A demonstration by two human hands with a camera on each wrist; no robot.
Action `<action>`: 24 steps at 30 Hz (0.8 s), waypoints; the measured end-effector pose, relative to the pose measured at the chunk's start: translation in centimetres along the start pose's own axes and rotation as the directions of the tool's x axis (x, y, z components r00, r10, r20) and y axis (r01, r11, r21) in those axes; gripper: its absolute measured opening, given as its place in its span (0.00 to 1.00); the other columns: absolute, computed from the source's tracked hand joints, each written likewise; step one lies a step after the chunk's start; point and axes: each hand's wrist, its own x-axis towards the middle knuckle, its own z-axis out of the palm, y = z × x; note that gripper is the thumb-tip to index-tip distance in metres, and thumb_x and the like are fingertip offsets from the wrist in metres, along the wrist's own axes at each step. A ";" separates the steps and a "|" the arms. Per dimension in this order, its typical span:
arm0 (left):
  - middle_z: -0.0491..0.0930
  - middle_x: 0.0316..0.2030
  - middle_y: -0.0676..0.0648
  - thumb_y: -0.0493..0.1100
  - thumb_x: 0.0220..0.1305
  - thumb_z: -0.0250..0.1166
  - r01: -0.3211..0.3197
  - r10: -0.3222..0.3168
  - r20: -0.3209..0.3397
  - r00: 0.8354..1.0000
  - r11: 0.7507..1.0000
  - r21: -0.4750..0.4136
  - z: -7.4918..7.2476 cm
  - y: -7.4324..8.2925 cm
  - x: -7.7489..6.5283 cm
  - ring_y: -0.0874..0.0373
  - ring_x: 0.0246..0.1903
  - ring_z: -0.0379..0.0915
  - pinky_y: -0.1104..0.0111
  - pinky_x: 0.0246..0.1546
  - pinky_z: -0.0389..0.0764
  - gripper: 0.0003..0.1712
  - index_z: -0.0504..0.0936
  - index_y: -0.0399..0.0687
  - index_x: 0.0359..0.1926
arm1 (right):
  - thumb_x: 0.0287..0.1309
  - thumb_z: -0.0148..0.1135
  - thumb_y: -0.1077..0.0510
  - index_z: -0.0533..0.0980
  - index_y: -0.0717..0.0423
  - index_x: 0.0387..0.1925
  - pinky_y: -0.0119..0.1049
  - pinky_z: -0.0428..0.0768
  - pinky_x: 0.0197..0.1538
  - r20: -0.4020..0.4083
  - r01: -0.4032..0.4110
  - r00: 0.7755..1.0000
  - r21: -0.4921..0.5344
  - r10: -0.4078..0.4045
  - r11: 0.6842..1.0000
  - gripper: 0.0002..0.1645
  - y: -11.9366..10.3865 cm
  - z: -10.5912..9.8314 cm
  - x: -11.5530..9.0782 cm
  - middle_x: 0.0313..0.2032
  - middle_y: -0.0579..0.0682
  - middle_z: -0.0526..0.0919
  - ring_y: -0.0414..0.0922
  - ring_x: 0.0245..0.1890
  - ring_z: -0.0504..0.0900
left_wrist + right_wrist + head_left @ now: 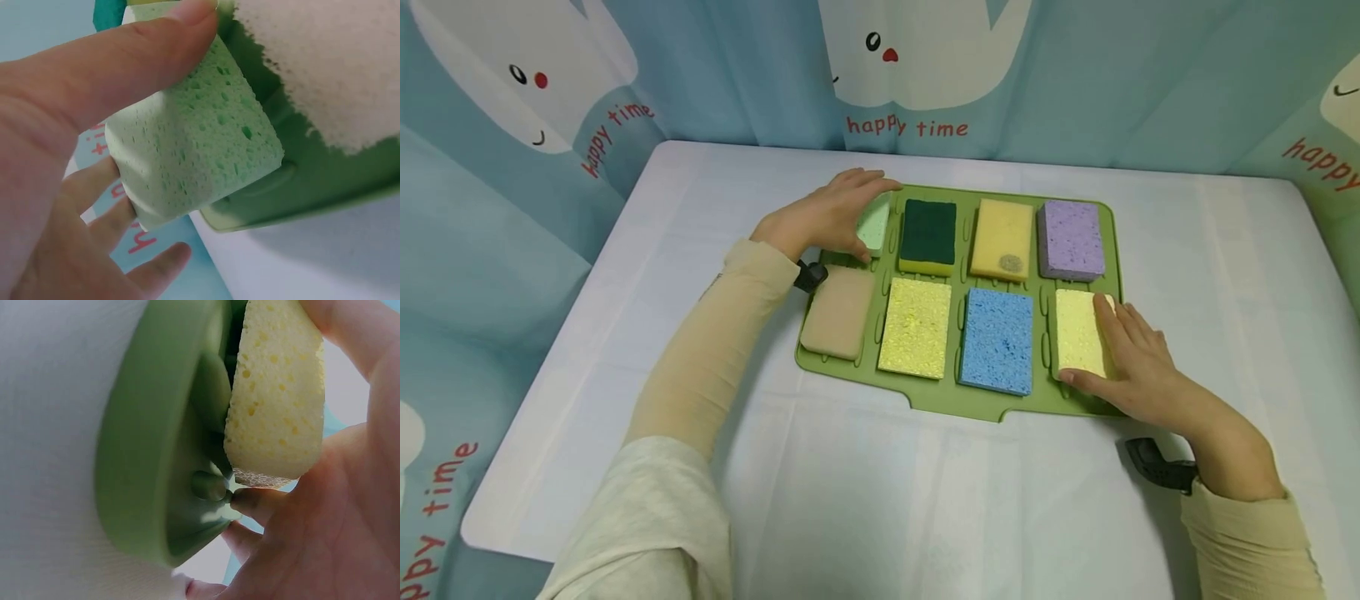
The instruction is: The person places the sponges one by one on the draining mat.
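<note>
A green tray (955,404) carries several sponges in two rows. At its back left corner my left hand (827,215) grips a light green sponge (219,125), its thumb (156,56) across one edge and the other fingers round the far side. My right hand (1142,375) holds a pale yellow sponge (1078,333) at the front right corner, thumb at the near edge and fingers over the right side. In the right wrist view that sponge (275,394) sits by the tray's rim (137,456). Whether either sponge is raised, I cannot tell.
Between the hands lie a dark green and yellow sponge (928,232), a yellow one (1002,237), a purple one (1071,239), a beige one (840,312), a bright yellow one (916,327) and a blue one (997,340). A white table (865,483) meets a blue printed curtain (737,75).
</note>
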 end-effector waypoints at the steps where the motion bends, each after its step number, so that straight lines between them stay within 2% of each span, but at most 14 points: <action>1: 0.40 0.79 0.44 0.47 0.54 0.77 -0.002 0.002 0.007 1.000 1.000 -0.004 0.0 0.0 0.1 0.46 0.79 0.30 0.48 0.76 0.48 0.59 0.49 0.58 0.78 | 0.63 0.62 0.39 0.25 0.56 0.77 0.75 0.25 0.66 0.001 -0.002 1.000 0.000 0.002 1.000 0.67 0.0 0.0 0.0 0.75 0.73 0.31 0.70 0.75 0.26; 6: 0.39 0.79 0.44 0.47 0.54 0.77 0.012 -0.011 0.048 0.999 1.000 -0.029 0.0 0.0 0.5 0.46 0.79 0.29 0.48 0.76 0.46 0.60 0.46 0.58 0.79 | 0.63 0.62 0.39 0.25 0.55 0.77 0.74 0.24 0.66 0.005 -0.008 1.000 0.006 0.008 1.000 0.67 0.0 0.0 0.0 0.76 0.72 0.31 0.70 0.75 0.25; 10: 0.37 0.80 0.43 0.47 0.54 0.76 0.030 -0.026 0.080 0.996 0.998 -0.048 0.4 -0.6 0.8 0.44 0.79 0.28 0.48 0.77 0.44 0.62 0.44 0.58 0.79 | 0.63 0.62 0.40 0.24 0.54 0.77 0.74 0.23 0.66 0.011 -0.006 1.000 0.015 0.006 1.000 0.66 -0.1 -0.1 0.0 0.76 0.72 0.31 0.69 0.75 0.25; 15: 0.36 0.80 0.44 0.48 0.55 0.76 0.022 -0.016 0.083 0.996 0.997 -0.068 0.7 -1.2 0.9 0.44 0.79 0.27 0.48 0.77 0.42 0.62 0.43 0.58 0.79 | 0.62 0.62 0.39 0.25 0.55 0.77 0.74 0.23 0.66 0.013 -0.007 1.000 0.009 0.007 1.000 0.67 -0.1 -0.1 0.1 0.76 0.72 0.31 0.69 0.75 0.25; 24: 0.31 0.80 0.45 0.51 0.60 0.71 0.026 -0.014 0.116 0.993 0.995 -0.097 0.7 -1.2 1.3 0.44 0.79 0.22 0.45 0.76 0.39 0.58 0.41 0.62 0.80 | 0.62 0.62 0.40 0.25 0.54 0.77 0.73 0.23 0.67 -0.007 -0.003 1.000 0.019 0.003 1.000 0.67 0.0 0.0 -0.1 0.75 0.73 0.31 0.69 0.75 0.25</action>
